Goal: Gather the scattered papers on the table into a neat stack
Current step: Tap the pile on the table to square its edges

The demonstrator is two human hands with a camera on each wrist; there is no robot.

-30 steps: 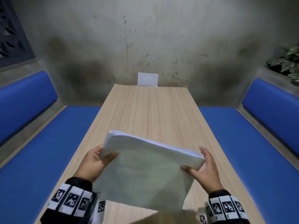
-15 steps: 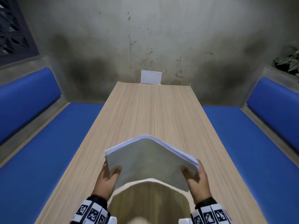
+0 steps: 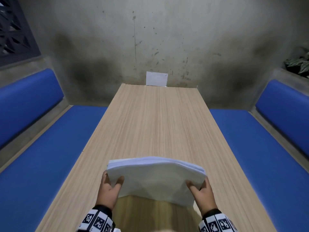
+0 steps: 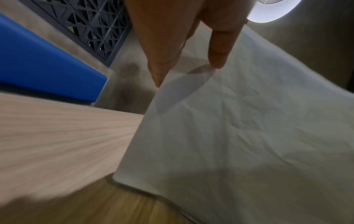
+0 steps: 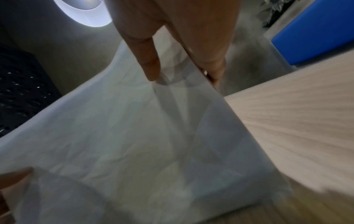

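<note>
Above the table, left hand and right hand pinching paper stack sides, thumbs on top

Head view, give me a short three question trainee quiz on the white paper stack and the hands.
1. True or false: the white paper stack lies flat on the light wooden table.
2. Which hands hold it? A left hand only; B right hand only; C both.
3. Fill in: a small white card leans against the grey ____.

Key: 1 false, it is held upright; 2 C; 3 wall.
</note>
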